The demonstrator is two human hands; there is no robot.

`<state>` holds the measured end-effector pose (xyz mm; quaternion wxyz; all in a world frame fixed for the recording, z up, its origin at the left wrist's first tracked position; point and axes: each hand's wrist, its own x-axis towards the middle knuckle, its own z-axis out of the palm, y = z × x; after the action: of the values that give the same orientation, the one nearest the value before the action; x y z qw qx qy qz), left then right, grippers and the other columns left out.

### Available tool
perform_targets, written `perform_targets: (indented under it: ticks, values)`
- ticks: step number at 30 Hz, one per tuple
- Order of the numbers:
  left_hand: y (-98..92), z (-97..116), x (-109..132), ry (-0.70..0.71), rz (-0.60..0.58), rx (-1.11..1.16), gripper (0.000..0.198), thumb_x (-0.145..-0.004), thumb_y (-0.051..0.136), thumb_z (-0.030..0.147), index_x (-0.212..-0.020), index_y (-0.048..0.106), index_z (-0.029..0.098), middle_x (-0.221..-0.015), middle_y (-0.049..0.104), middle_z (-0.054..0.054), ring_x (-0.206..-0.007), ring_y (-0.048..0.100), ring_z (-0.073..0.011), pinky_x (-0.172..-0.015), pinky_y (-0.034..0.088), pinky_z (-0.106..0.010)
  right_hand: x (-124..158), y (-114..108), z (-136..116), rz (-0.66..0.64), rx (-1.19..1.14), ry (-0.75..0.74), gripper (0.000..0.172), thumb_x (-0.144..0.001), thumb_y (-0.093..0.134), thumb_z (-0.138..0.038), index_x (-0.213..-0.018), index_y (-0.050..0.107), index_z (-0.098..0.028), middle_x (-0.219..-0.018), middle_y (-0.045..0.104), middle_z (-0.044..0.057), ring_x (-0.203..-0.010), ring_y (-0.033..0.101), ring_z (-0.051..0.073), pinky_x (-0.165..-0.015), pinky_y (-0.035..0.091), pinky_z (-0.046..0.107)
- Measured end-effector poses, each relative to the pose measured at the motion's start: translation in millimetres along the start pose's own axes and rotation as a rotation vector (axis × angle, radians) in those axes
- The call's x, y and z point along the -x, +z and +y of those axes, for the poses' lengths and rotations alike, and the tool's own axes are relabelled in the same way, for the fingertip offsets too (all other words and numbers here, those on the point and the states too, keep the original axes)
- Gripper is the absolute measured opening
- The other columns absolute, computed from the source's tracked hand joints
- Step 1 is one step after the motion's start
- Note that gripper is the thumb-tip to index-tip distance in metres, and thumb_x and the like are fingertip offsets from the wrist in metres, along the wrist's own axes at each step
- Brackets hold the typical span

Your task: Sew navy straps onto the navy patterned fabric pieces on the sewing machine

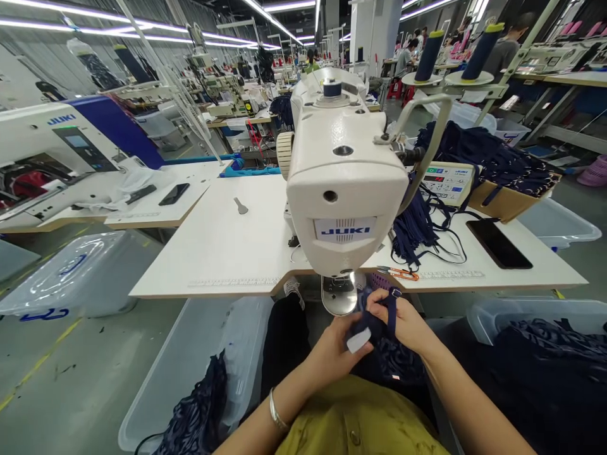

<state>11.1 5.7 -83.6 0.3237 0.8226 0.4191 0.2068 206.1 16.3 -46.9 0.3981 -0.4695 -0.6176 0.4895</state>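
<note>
Here, dark cloth is between two hands, below the sewing machine

In the head view, the dark blue cloth (401, 361) lies in front of the person's body, just beside the rounded metal arm (339, 298) of the sewing machine (346, 170). The right hand (403, 321) has its fingers curled closed on the upper part, and a narrow strap (392, 314) with a small buckle passes over them. The left hand (339, 351) closes lightly from the other side, near a white label (359, 340); its fingertips are partly hidden. The main part of the cloth hangs under the right hand. I judge it light, soft and perhaps a little slippery, so it may fold easily; the flat edge near the strap seems the better place to hold
</note>
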Motion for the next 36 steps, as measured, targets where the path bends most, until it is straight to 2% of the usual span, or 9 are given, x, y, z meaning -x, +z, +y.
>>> perform_targets:
  ticks: [3, 7, 11, 14, 18, 22, 26, 29, 36]
  values:
    - [-3.1, -2.1, -2.9, -0.054, -0.006, -0.065, 0.013, -0.086, 0.057, 0.016, -0.095, 0.066, 0.019, -0.089, 0.069, -0.002, -0.081, 0.066, -0.0169, -0.072, 0.053, -0.025, -3.8, -2.2, -1.7, -0.04, -0.109, 0.125, 0.036, -0.084, 0.058, -0.053, -0.076, 0.054, -0.019, -0.067, 0.044, -0.003, -0.061, 0.04, 0.012, -0.057, 0.034, 0.025]
    - [-12.2, -11.8, 2.0, -0.191, 0.081, -0.252, 0.042, -0.078, 0.051, 0.0, -0.114, 0.06, 0.018, -0.11, 0.063, -0.01, -0.092, 0.064, -0.0254, -0.074, 0.054, -0.036, -5.7, -3.5, 8.7, -0.069, -0.363, 0.33, 0.041, -0.076, 0.068, -0.056, -0.075, 0.052, -0.018, -0.064, 0.038, -0.005, -0.056, 0.032, 0.009, -0.05, 0.027, 0.022]
    - [-14.4, -14.7, 7.8, -0.262, 0.161, -0.362, 0.051, -0.079, 0.04, -0.005, -0.126, 0.05, 0.011, -0.129, 0.048, -0.023, -0.112, 0.054, -0.0362, -0.085, 0.049, -0.055, -6.9, 2.9, 15.8, -0.043, -0.402, 0.275, 0.038, -0.074, 0.072, -0.051, -0.078, 0.056, -0.017, -0.065, 0.041, -0.005, -0.059, 0.036, 0.01, -0.053, 0.029, 0.023]
    - [-17.7, -7.7, 9.7, -0.156, 0.091, -0.326, 0.063, -0.075, 0.05, -0.003, -0.136, 0.042, 0.014, -0.135, 0.047, -0.02, -0.125, 0.044, -0.0349, -0.102, 0.036, -0.057, -8.2, 8.4, 14.3, -0.055, -0.361, 0.207, 0.033, -0.076, 0.072, -0.047, -0.081, 0.058, -0.018, -0.067, 0.047, -0.005, -0.061, 0.04, 0.01, -0.057, 0.033, 0.024]
    - [-29.1, 1.6, 11.0, 0.027, -0.163, 0.147, 0.074, -0.079, 0.063, 0.019, -0.145, 0.029, 0.022, -0.134, 0.053, -0.012, -0.123, 0.049, -0.0263, -0.102, 0.04, -0.043, -6.9, 13.0, 9.8, -0.22, -0.387, 0.201, 0.032, -0.074, 0.074, -0.045, -0.083, 0.058, -0.018, -0.075, 0.055, -0.002, -0.06, 0.049, 0.011, -0.055, 0.039, 0.024]
    - [-36.0, -2.2, 10.2, -0.069, -0.348, 0.872, 0.054, -0.092, 0.047, 0.035, -0.143, 0.036, 0.022, -0.127, 0.059, -0.01, -0.115, 0.057, -0.0256, -0.096, 0.044, -0.042, -4.2, 12.0, 4.9, -0.278, -0.33, 0.227, 0.03, -0.076, 0.072, -0.043, -0.084, 0.057, -0.019, -0.068, 0.055, -0.005, -0.052, 0.05, 0.009, -0.05, 0.038, 0.023]
    - [-33.1, -5.3, 6.1, -0.221, -0.218, 0.801, 0.049, -0.091, 0.049, 0.053, -0.119, 0.061, 0.015, -0.108, 0.068, -0.011, -0.095, 0.064, -0.0243, -0.085, 0.049, -0.038, -3.4, 8.6, -0.7, -0.23, -0.119, 0.165, 0.025, -0.079, 0.07, -0.042, -0.082, 0.059, -0.02, -0.065, 0.057, -0.005, -0.057, 0.053, 0.011, -0.055, 0.041, 0.023]
    - [-28.3, -0.4, 1.8, -0.224, -0.153, 0.723, 0.05, -0.081, 0.065, 0.051, -0.113, 0.064, 0.013, -0.108, 0.068, -0.009, -0.097, 0.063, -0.024, -0.085, 0.049, -0.034, -2.5, 10.8, -2.6, -0.156, 0.043, 0.031, 0.02, -0.082, 0.067, -0.04, -0.081, 0.063, -0.02, -0.074, 0.064, -0.001, -0.068, 0.059, 0.014, -0.064, 0.045, 0.025]
    - [-20.7, 11.1, 5.9, -0.225, 0.049, 0.409, 0.026, -0.089, 0.057, 0.035, -0.099, 0.066, 0.013, -0.091, 0.07, -0.006, -0.082, 0.064, -0.0189, -0.073, 0.05, -0.027, 6.9, 25.1, 4.7, -0.071, 0.005, -0.065, 0.03, -0.08, 0.066, -0.051, -0.085, 0.07, -0.022, -0.088, 0.071, 0.006, -0.085, 0.065, 0.022, -0.078, 0.05, 0.033]
